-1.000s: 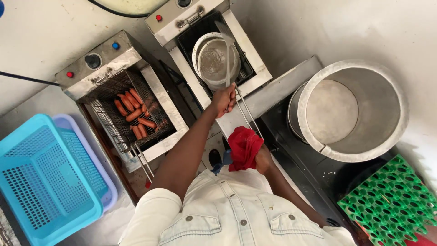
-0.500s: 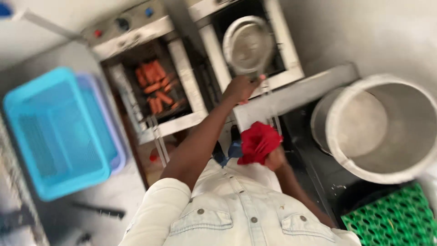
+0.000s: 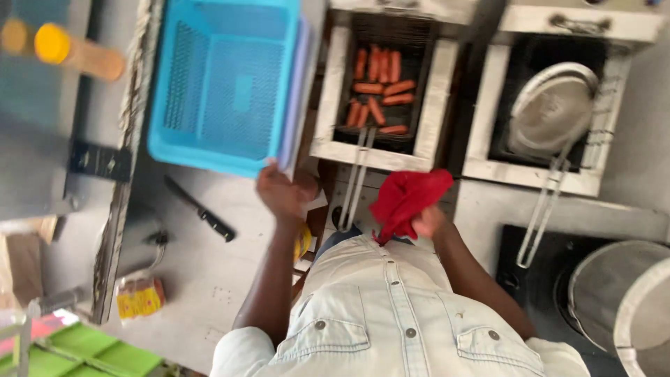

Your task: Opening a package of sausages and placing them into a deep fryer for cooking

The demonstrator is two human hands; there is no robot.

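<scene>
Red cloth [image 3: 405,202], crumpled and soft, hangs bunched in the right hand [image 3: 427,222] just below the middle of the frame, the fingers curled tight round its lower end while the loose folds fan up toward the fryers. It sits right against the pale denim shirt [image 3: 391,314], below the left fryer's basket handle [image 3: 354,178].

Over at centre left, the left hand [image 3: 280,192] is up at the near corner of the blue plastic basket [image 3: 223,84], fingers loosely bent and spread, touching or almost touching its rim; blur keeps me from saying whether it grips.

Sausages [image 3: 377,87] lie in the left fryer [image 3: 380,91] at top centre, orange-red in the wire basket. A round mesh skimmer [image 3: 551,112] rests in the right fryer [image 3: 558,105], its long handle running down toward a big metal pot [image 3: 621,307] at lower right. A black-handled knife [image 3: 202,209] lies on the counter at left.

Half a second ago that left hand was on the skimmer handle; now it has let go and swung across to the blue basket, and the whole view has swung left with it. The cloth stays clamped in the right hand.
</scene>
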